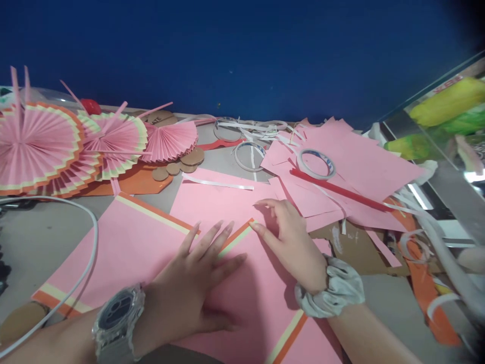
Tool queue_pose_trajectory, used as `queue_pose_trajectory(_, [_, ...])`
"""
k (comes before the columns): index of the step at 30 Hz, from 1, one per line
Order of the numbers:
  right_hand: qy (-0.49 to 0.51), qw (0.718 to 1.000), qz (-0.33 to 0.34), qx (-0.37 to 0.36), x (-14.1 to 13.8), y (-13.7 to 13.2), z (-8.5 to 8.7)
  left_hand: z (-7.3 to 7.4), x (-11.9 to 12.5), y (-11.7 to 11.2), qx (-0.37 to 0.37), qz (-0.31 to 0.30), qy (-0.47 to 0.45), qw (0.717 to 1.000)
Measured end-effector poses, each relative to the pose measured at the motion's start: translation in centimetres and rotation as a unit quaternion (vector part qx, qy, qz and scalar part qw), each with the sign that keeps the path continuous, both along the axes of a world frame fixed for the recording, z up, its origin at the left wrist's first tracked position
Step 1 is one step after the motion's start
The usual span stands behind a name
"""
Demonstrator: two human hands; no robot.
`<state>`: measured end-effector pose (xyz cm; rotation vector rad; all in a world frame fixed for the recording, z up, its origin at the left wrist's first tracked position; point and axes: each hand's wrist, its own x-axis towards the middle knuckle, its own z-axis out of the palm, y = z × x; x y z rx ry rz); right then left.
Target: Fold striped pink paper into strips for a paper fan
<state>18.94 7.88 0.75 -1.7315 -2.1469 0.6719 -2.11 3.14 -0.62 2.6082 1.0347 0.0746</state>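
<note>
Striped-edge pink paper sheet (257, 308) lies flat on the table (394, 303) beneath both hands. The left hand (189, 278) rests palm down, fingers spread wide, gripping nothing. The right hand (291, 242) is loosely curled, thumb at the sheet's top corner, index fingertip parted from it. A second striped sheet (140, 242) lies just to the left.
</note>
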Motion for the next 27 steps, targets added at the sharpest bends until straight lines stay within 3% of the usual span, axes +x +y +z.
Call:
queue_pose_trajectory(5, [0.000,0.999,0.033,-0.015,0.5,0.0,-0.2,0.0,0.0,0.1,-0.005,0.000,0.005,1.000])
queue_pose_trajectory(10, [-0.023,0.999,-0.029,0.035,1.2,0.3,-0.4,0.1,0.1,0.0,-0.006,0.006,0.003,1.000])
queue_pose_trajectory(14, [-0.006,0.999,0.028,0.021,0.5,0.1,-0.4,0.2,0.0,0.1,-0.005,0.004,0.001,1.000])
queue_pose_trajectory(17, [-0.016,0.999,0.017,0.023,0.3,0.1,-0.5,0.4,0.0,0.3,-0.001,0.005,-0.010,1.000])
queue_pose_trajectory(20, [-0.033,0.998,-0.001,0.054,0.6,0.3,-0.6,0.6,0.2,0.2,0.019,0.003,-0.019,1.000])
queue_pose_trajectory(23, [-0.036,0.997,0.024,0.066,0.7,0.1,-0.3,0.7,0.7,-0.5,0.086,0.007,-0.034,0.996])
queue_pose_trajectory(27, [-0.032,0.996,0.087,0.004,0.1,-0.4,0.3,0.7,1.1,-1.7,0.153,-0.097,-0.052,0.982])
